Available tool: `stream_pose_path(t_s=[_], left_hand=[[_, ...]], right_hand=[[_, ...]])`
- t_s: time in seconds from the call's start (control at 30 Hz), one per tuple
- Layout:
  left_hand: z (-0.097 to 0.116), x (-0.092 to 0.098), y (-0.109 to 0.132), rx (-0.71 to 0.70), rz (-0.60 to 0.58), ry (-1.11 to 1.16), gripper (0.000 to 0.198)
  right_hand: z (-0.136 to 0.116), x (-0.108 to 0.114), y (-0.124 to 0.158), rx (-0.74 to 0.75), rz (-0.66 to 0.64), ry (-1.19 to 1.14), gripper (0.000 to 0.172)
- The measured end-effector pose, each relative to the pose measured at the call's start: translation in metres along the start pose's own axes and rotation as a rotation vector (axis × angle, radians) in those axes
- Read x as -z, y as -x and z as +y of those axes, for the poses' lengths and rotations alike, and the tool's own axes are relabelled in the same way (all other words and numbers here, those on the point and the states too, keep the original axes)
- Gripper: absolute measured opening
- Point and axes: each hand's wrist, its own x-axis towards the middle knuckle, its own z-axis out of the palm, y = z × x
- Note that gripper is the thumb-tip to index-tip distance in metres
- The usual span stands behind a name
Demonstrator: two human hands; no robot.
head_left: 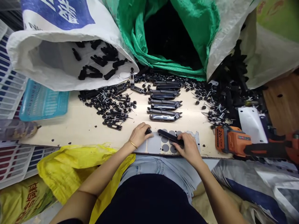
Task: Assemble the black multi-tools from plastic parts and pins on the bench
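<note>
My left hand [139, 134] pinches a small black part [148, 131] at the near edge of the wooden board [81, 124]. My right hand [188, 147] grips a long black plastic bar [168, 136], which lies over a white sheet with grey round stickers [165, 145]. The two hands are close together, with the small part near the bar's left end. A row of several finished black bars [164, 102] lies just beyond the hands.
Piles of small black pins and clips [112, 104] cover the board's left and right. A white sack [63, 59] and a green-lined sack [168, 40] gape behind. An orange cordless drill [235, 141] lies at right, a blue basket [42, 102] at left, a yellow bag [77, 168] beside my lap.
</note>
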Motion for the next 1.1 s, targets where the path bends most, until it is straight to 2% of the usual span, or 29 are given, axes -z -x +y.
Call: stream_pose_path(t_s=[0.1,0.17,0.23,0.3,0.43,0.53,0.67,0.77,0.9,1.1], left_hand=[[-0.008,-0.017,0.002,-0.041,0.112,0.050,0.031],[-0.014,-0.016,0.007,-0.088,0.117,0.038,0.035],[-0.018,-0.012,0.014,-0.113,0.107,0.016,0.036],[-0.018,-0.011,0.019,-0.080,0.135,0.035,0.033],[-0.002,-0.028,0.020,0.081,0.276,0.141,0.023],[0.016,-0.045,0.013,0.080,0.304,0.100,0.024],[0.023,-0.055,0.008,-0.034,0.314,0.045,0.038],[0.021,-0.057,0.009,-0.046,0.367,0.087,0.030],[0.023,-0.062,0.010,-0.011,0.455,0.062,0.021],[0.024,-0.065,0.009,-0.046,0.417,0.013,0.026]], right_hand=[[-0.018,0.001,-0.022,0.026,-0.096,0.062,0.027],[-0.028,-0.005,-0.036,0.027,-0.155,0.111,0.028],[-0.036,-0.012,-0.046,0.004,-0.212,0.155,0.023],[-0.042,-0.017,-0.050,-0.049,-0.217,0.172,0.016],[-0.051,-0.020,-0.045,-0.167,-0.136,0.177,0.016],[-0.056,-0.025,-0.041,-0.190,-0.141,0.157,0.018],[-0.053,-0.033,-0.037,-0.144,-0.134,0.050,0.032],[-0.046,-0.035,-0.035,-0.094,-0.135,-0.011,0.042],[-0.040,-0.035,-0.037,-0.078,-0.152,-0.070,0.042],[-0.036,-0.034,-0.041,-0.055,-0.144,-0.184,0.043]])
